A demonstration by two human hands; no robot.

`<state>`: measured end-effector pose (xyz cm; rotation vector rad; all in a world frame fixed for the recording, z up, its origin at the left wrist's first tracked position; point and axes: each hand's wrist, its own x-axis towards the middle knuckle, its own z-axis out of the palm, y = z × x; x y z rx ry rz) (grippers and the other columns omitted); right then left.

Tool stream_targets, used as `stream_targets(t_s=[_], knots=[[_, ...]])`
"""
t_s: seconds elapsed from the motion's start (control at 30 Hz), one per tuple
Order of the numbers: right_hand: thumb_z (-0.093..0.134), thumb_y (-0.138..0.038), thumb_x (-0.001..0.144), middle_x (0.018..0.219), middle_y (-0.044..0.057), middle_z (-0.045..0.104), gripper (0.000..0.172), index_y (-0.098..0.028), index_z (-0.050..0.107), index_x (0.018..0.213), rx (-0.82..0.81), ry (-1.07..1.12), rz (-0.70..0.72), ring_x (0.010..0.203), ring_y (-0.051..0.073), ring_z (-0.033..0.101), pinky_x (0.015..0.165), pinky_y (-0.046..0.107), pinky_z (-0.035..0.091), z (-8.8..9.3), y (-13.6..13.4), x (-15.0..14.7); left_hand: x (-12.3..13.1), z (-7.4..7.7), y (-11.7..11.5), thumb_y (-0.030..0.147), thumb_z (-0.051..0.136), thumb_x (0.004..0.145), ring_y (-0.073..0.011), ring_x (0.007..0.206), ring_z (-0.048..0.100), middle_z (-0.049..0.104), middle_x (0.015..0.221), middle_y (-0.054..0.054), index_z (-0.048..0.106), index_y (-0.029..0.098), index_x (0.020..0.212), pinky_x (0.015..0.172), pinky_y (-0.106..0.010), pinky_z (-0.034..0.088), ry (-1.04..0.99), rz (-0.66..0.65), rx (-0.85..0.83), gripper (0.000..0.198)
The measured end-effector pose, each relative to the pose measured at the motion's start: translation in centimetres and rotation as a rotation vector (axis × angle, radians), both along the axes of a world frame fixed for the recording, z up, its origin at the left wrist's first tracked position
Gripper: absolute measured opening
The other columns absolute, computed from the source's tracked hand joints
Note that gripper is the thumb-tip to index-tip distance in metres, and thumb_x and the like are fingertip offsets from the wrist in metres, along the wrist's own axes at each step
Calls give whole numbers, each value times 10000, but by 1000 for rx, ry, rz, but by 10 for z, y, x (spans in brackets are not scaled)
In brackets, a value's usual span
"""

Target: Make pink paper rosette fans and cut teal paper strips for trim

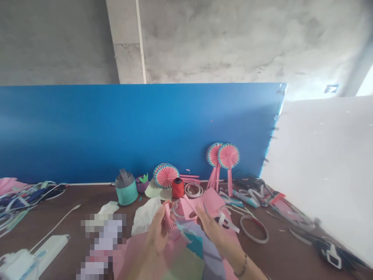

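Observation:
My left hand (157, 227) is closed around a bundle of pleated pink paper (168, 218), its folds fanning downward. A narrow folded pink paper strip (190, 203) is pinched in my right hand (208, 225), a short way to the right. Beneath both hands lie sheets of coloured paper: pink, lilac, a teal piece (196, 244) and an olive sheet (186, 266). More pink paper (212, 200) rests just beyond my right hand. Past my left hand stand a red spool of thread (178, 188) and round pink pleated paper fans (166, 176).
Two pink fans with handles (229, 156) lean on the blue partition (131, 132). A teal kettle-like container (126, 189) and a purple pot (142, 184) stand at the back. Tape rolls (254, 229), a white power strip (52, 252) and tangled strips lie on the brown table (87, 198).

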<state>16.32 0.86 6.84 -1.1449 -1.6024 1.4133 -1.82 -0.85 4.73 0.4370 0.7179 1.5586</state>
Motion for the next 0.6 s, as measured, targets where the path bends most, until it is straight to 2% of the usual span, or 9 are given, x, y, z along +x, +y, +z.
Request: stream_targets(t_s=[0.07,0.1,0.27,0.37,0.47,0.6], knots=[[493,-513,841,636,21,443,354,-226,519,635,64,-17,-89,636,182,392,599,322,292,6,-10,-8,2,-1,0,393,841,627,-112,610,621,721,855,-18,716,185,941,587,-225,531,31,12,36,396],[504,-515,826,614,8,419,365,-220,503,611,68,-9,-86,610,166,373,591,313,289,8,-14,-12,3,-2,0,401,850,611,-114,612,623,713,820,-16,713,179,943,584,-226,527,45,15,51,422],[552,-603,737,499,-32,454,419,-198,504,645,-112,190,54,503,107,375,539,263,285,3,-22,-27,5,-3,1,447,834,619,-121,576,594,643,635,9,715,168,938,547,-228,493,105,14,107,440],[604,-618,678,400,-72,419,430,-205,482,678,-183,290,103,402,80,322,487,249,237,-6,-18,-31,5,-1,0,456,837,605,-145,637,615,682,728,-12,724,180,942,585,-254,508,120,18,96,449],[628,-543,680,374,-86,415,370,-210,466,692,-218,352,117,372,72,319,468,241,222,-9,-18,-32,5,2,-1,452,850,579,-176,742,646,711,847,-38,733,177,910,660,-273,520,131,50,76,446],[619,-403,687,407,-88,418,255,-211,452,685,-248,450,76,395,73,360,466,229,244,-5,-22,-33,5,3,-3,476,827,603,-165,683,638,707,812,-28,727,188,940,620,-267,503,146,9,69,455]])
